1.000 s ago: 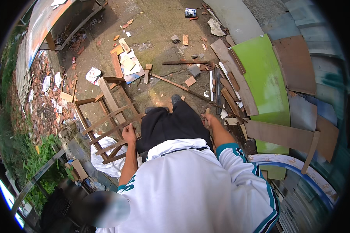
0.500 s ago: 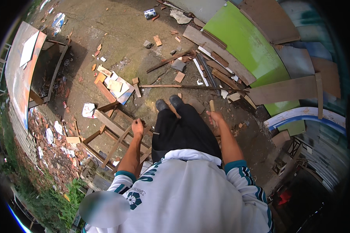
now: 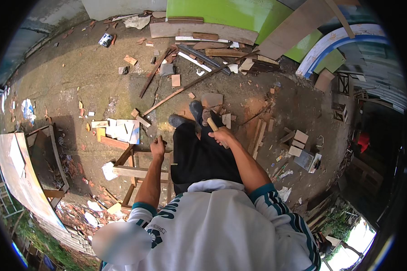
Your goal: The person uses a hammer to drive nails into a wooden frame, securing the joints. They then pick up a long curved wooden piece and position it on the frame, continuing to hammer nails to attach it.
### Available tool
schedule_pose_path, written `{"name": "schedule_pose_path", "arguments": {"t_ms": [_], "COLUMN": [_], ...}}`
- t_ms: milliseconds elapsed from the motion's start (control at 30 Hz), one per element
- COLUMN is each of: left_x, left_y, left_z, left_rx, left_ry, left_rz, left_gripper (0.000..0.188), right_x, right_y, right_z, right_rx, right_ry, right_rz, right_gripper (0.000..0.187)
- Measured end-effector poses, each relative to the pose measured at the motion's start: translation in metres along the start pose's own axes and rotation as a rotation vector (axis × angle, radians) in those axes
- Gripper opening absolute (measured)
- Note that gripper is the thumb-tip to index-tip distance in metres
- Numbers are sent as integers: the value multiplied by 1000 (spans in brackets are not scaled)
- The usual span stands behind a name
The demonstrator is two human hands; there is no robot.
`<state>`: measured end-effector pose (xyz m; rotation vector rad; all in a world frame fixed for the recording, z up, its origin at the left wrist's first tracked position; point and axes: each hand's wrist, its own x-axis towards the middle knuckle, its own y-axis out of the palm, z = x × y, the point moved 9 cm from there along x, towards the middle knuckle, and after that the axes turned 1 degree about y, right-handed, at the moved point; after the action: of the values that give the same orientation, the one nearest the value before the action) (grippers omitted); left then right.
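Note:
My right hand [image 3: 222,135] is closed around a pale wooden handle [image 3: 212,123] in front of my right thigh. The handle tilts up and to the left, toward my right shoe; what kind of tool it belongs to I cannot make out. My left hand [image 3: 158,148] is closed beside my left leg, thumb side up. Whether something small sits in its fingers is too small to tell. Below and left of that hand stands an open frame of wooden bars [image 3: 132,172] on the ground.
Wood offcuts lie on a board [image 3: 133,131] left of my feet. A long thin strip [image 3: 181,90] slants across the ground ahead, toward piled planks [image 3: 226,52]. Green panels [image 3: 221,13] lean behind them. Two narrow battens [image 3: 257,137] lie right of my legs; a worn table [image 3: 25,171] stands far left.
My view has swung to the right, bringing in ground on that side. My right hand has come inward with the wooden handle, over my right leg. The left hand stays closed.

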<state>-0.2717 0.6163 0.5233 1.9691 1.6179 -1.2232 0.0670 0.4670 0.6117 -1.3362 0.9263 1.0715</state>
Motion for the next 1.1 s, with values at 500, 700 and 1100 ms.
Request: {"name": "schedule_pose_path", "arguments": {"t_ms": [500, 700, 1100], "left_x": [1, 10, -18], "left_y": [69, 53, 98], "left_z": [-22, 13, 19], "left_rx": [-332, -280, -269], "left_ry": [-96, -173, -150], "left_rz": [160, 153, 18], "left_gripper": [35, 43, 37], "right_x": [0, -12, 37], "right_y": [-50, -76, -138], "right_z": [-36, -30, -45], "right_rx": [-91, -344, -616], "right_ry": [62, 27, -83], "right_rz": [-112, -138, -119], "right_gripper": [33, 42, 53]}}
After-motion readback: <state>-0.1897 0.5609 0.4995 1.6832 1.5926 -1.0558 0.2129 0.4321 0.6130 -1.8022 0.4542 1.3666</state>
